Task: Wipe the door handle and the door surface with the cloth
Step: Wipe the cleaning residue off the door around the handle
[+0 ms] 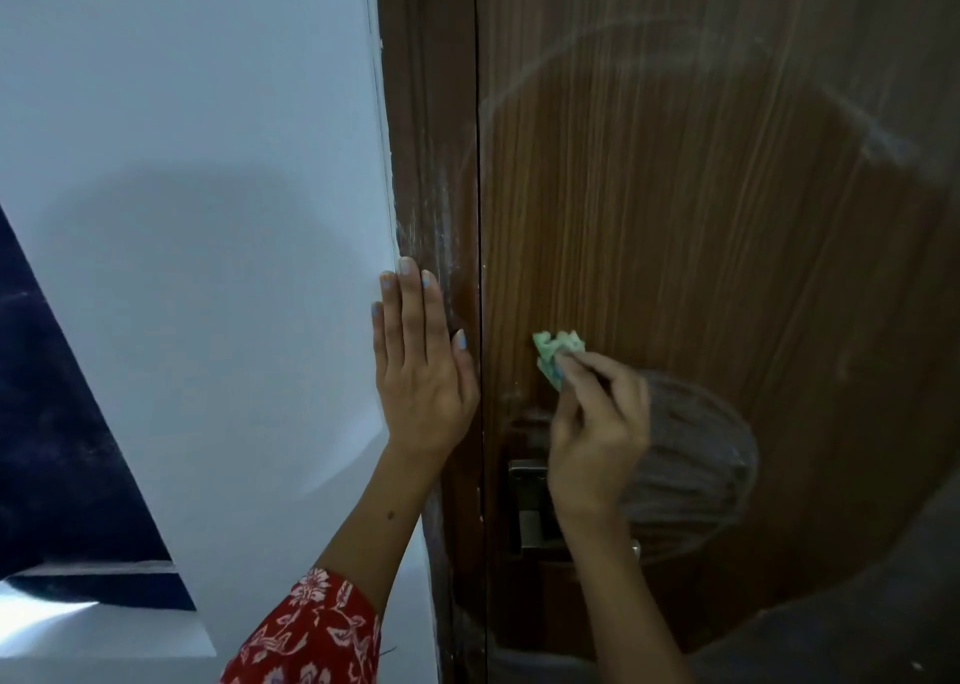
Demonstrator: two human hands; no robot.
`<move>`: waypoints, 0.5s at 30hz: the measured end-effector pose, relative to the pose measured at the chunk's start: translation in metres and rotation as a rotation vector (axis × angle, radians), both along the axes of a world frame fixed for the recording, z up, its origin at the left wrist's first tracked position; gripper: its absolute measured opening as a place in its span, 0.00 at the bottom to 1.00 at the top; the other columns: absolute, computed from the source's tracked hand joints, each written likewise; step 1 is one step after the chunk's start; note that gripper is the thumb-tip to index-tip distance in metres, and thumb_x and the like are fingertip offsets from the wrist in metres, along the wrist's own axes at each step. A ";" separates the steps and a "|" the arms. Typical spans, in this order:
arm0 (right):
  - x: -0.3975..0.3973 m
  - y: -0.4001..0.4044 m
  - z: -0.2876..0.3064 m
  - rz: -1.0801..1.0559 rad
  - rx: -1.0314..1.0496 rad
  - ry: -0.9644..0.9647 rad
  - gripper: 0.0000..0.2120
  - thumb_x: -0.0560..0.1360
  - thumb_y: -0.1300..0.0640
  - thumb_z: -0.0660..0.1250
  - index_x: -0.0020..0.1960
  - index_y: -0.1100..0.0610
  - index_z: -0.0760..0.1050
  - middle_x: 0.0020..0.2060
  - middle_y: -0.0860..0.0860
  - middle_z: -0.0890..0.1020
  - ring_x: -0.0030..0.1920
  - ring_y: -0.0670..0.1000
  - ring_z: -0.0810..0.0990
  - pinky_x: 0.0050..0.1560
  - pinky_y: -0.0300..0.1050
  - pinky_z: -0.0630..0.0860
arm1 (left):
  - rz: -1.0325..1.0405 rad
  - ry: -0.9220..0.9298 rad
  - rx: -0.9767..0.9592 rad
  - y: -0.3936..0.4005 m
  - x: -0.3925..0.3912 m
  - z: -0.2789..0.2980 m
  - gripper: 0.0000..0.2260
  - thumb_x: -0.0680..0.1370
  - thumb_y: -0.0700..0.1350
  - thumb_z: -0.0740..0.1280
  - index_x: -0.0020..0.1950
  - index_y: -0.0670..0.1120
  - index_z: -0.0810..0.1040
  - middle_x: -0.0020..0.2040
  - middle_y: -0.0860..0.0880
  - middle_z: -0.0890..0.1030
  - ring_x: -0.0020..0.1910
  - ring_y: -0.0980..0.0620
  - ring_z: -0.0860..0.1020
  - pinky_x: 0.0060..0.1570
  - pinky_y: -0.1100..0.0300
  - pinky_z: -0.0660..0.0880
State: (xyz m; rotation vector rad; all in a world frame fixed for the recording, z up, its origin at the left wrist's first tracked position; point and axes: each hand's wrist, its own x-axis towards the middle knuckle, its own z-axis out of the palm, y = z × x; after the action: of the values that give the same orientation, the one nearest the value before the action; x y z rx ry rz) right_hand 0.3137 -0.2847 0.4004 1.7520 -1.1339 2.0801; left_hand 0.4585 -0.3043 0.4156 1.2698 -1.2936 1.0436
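Head view is showing the cloth (558,348), a small crumpled wad of pale green fabric, lying against the door (727,189) just above the door handle (530,501). The right hand (597,444) is gripping it, fingers curled around its lower part, so only the ragged upper edge is showing; whether the cloth is pressing flat on the wood cannot be told. The door handle is sitting directly below that hand, and the wrist is covering most of it: only a dull metal plate and a squared stub are visible, their full shape being unclear. The door is dark brown with a vertical wood-grain pattern, carrying pale curved smear marks across its upper area. A rounded, ribbed grey shape to the right of the hand is hard to identify.

The left hand (421,371) is lying open, fingers straight and together, holding nothing, its palm resting flat across the door frame (431,137) and the edge of the white wall (208,163). The frame is showing whitish streaks. A red floral sleeve (311,631) is being cut off at the bottom edge.
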 end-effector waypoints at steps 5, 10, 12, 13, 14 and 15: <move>0.010 0.011 -0.010 0.083 0.043 0.273 0.13 0.66 0.72 0.72 0.49 0.64 0.82 0.46 0.56 0.83 0.47 0.53 0.80 0.52 0.36 0.74 | -0.026 -0.002 -0.010 0.001 -0.001 0.000 0.24 0.81 0.43 0.54 0.75 0.35 0.54 0.76 0.38 0.56 0.78 0.45 0.47 0.76 0.49 0.50; -0.008 0.013 -0.006 -0.017 0.109 0.069 0.13 0.69 0.71 0.69 0.53 0.64 0.80 0.50 0.58 0.81 0.52 0.53 0.78 0.57 0.40 0.74 | -0.025 -0.019 -0.009 -0.002 0.000 -0.002 0.25 0.81 0.42 0.54 0.76 0.35 0.53 0.76 0.37 0.57 0.77 0.40 0.52 0.76 0.48 0.51; 0.006 0.016 0.000 -0.008 0.092 0.160 0.14 0.71 0.69 0.67 0.55 0.65 0.79 0.53 0.59 0.80 0.56 0.53 0.76 0.61 0.40 0.71 | -0.065 0.000 -0.014 -0.002 0.001 -0.002 0.25 0.81 0.43 0.54 0.76 0.35 0.52 0.76 0.36 0.57 0.77 0.41 0.51 0.76 0.48 0.51; 0.014 0.019 -0.002 0.020 0.084 0.247 0.14 0.71 0.68 0.67 0.56 0.65 0.79 0.54 0.59 0.80 0.56 0.54 0.77 0.61 0.42 0.72 | -0.086 0.016 -0.016 -0.002 0.001 -0.002 0.25 0.81 0.42 0.54 0.76 0.35 0.52 0.76 0.36 0.57 0.77 0.42 0.51 0.76 0.48 0.51; 0.020 0.022 -0.010 0.050 0.084 0.335 0.13 0.70 0.69 0.68 0.54 0.65 0.80 0.53 0.59 0.81 0.55 0.55 0.78 0.59 0.45 0.75 | -0.104 0.030 -0.018 -0.002 0.001 -0.002 0.25 0.81 0.42 0.54 0.76 0.34 0.52 0.76 0.36 0.57 0.77 0.42 0.51 0.76 0.48 0.51; 0.022 0.026 -0.019 0.064 0.097 0.407 0.13 0.68 0.70 0.70 0.53 0.65 0.81 0.51 0.59 0.82 0.52 0.55 0.80 0.56 0.46 0.78 | -0.120 0.041 -0.021 -0.001 0.000 -0.001 0.25 0.81 0.41 0.54 0.75 0.34 0.52 0.75 0.36 0.57 0.77 0.42 0.52 0.76 0.48 0.51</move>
State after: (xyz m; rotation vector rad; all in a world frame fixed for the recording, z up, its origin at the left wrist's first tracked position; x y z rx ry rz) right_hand 0.3360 -0.2589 0.3811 2.1522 -1.0800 1.6112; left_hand 0.4589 -0.3055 0.4146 1.1776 -1.3077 0.9392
